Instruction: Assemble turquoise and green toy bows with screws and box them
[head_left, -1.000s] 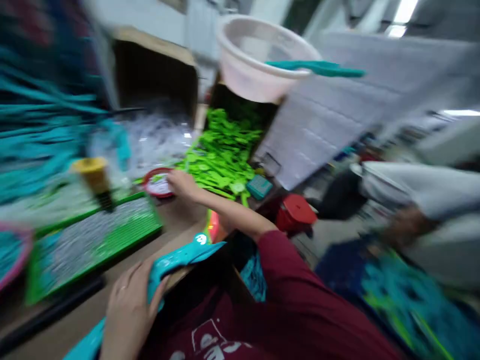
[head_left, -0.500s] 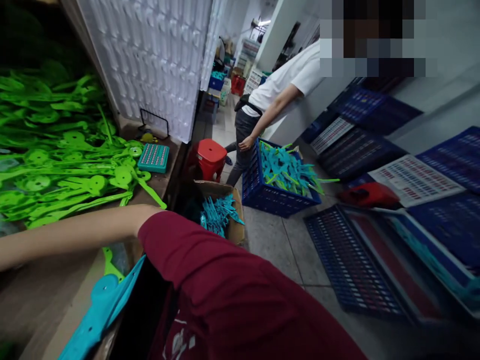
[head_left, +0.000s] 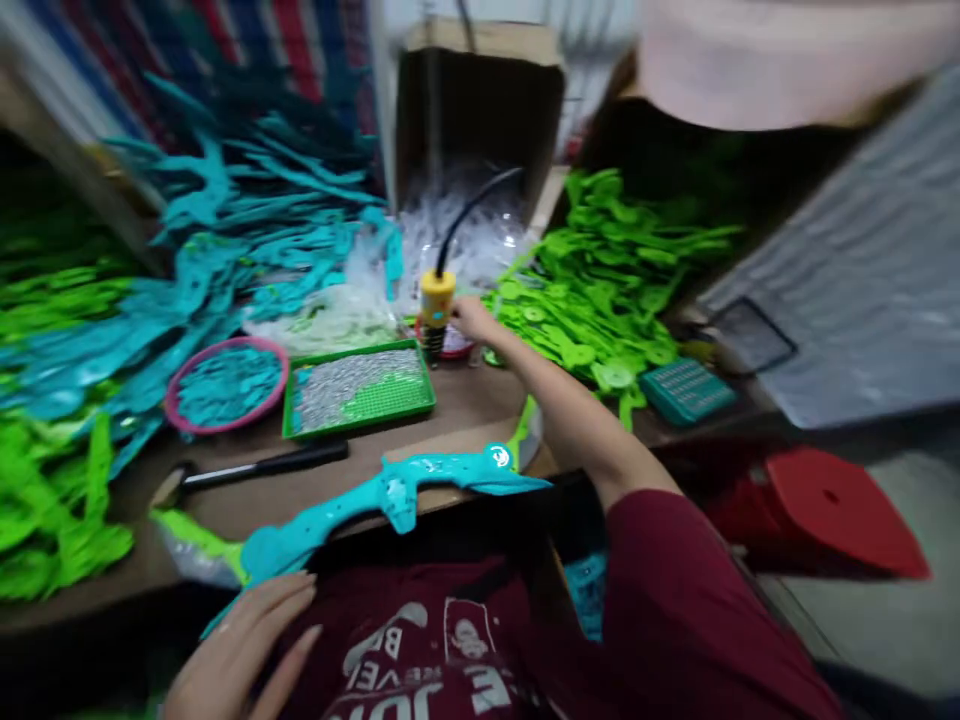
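Note:
A long teal plastic bow-shaped toy part (head_left: 397,490) with lime green ends lies along the front edge of the worktable. My left hand (head_left: 244,640) is at its left end, with fingers stretched out and thumb apart; any contact is unclear. Farther back, my right hand (head_left: 472,318) reaches beside a yellow corded power screwdriver (head_left: 437,300), which stands upright. Behind that tool, a small pink bowl (head_left: 459,350) holds pale little pieces right under the hand. The right fingertips are blurred and partly hidden there.
A green tray (head_left: 360,432) of small metal pieces, a pink basket (head_left: 175,410) of teal parts and a hammer (head_left: 262,466) lie on the table. Lime green parts (head_left: 585,300) and teal parts (head_left: 262,240) are heaped behind. A red stool (head_left: 840,510) stands at right.
My view has swung from the aisle, where a person in a white shirt stood by a crate, to the worktable. Both my hands are now visible.

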